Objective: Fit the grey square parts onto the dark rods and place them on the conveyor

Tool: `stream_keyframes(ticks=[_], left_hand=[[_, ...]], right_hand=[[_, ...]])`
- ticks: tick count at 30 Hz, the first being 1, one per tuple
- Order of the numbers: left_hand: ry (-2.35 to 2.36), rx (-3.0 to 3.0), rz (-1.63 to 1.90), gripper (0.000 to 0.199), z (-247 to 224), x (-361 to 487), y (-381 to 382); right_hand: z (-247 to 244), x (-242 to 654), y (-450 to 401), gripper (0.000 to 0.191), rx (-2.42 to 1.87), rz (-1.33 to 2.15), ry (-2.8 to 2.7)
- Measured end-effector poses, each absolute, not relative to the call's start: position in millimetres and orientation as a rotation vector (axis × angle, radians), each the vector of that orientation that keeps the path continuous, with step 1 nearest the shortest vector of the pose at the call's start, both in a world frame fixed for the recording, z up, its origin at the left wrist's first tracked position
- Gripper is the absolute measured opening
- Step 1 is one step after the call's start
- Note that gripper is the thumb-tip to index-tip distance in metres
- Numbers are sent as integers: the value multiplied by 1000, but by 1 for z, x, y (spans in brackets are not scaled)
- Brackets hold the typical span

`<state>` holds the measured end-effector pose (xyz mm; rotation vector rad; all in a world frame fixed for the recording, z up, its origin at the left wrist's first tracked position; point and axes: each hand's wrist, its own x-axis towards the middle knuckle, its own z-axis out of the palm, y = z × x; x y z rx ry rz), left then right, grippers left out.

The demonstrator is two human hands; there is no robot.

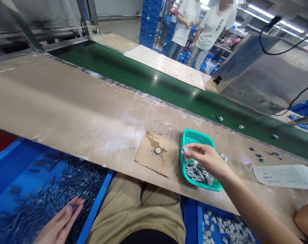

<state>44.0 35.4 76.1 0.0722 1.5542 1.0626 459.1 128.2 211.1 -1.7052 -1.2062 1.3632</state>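
Note:
My right hand (pixel 206 158) reaches over a teal plastic basket (pixel 194 137) on the workbench and pinches a small grey square part (pixel 185 149) at its fingertips. The basket holds several more such grey parts (pixel 197 171). My left hand (pixel 60 225) is low at the left, fingers down among several dark grey pins in a blue bin (pixel 6 159); whether it grips any is blurred. A cardboard piece (pixel 154 159) with a small round part (pixel 158 150) on it lies just left of the basket.
A green conveyor belt (pixel 149 79) runs behind the bench with a few small parts on it. A white paper sheet (pixel 283 176) lies at the right. Another blue bin (pixel 194 217) of grey parts sits below. Two people stand far back by blue crates.

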Motion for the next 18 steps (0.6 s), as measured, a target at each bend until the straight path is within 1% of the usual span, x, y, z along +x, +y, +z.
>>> stream_keyframes(ticks=[2, 5, 8, 10, 11, 15, 18], left_hand=[[1472, -52, 1059, 13, 85, 64, 37], [1318, -92, 1054, 18, 99, 96, 39], [1178, 32, 1035, 32, 108, 121, 40], [1138, 89, 1038, 41, 112, 133, 43], [1131, 107, 1037, 41, 114, 138, 44], [1097, 169, 1011, 33, 120, 149, 54], [1035, 222, 1009, 28, 128, 159, 63]], right_hand=[[206, 442, 135, 31, -1711, 1219, -1392], [199, 419, 144, 23, -1656, 910, -1839], [192, 405, 155, 21, -1593, 692, -2183], [185, 401, 161, 22, -1590, 657, -2283], [181, 400, 164, 22, -1600, 654, -2313], [174, 397, 166, 21, -1630, 661, -2319], [184, 395, 160, 20, -1660, 771, -2129]])
